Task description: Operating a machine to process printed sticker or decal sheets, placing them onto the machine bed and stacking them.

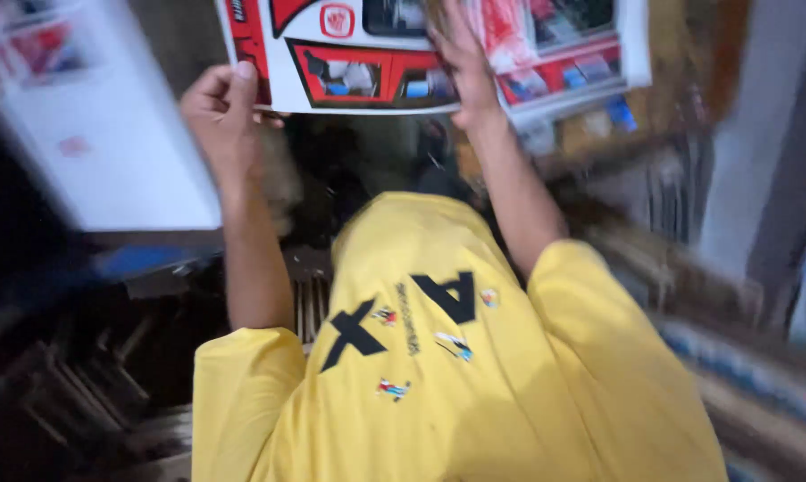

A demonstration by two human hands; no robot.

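Glossy red-white printed sheet (421, 54), flat, rect, both hands gripping: left (220, 112) at corner, right (461, 62) mid-edge

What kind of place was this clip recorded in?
Probably a print or packaging workshop, though the picture is blurred. Both hands, left hand and right hand, hold a large printed sheet in red and white; another white sheet lies at left, and cluttered dark racks sit below.
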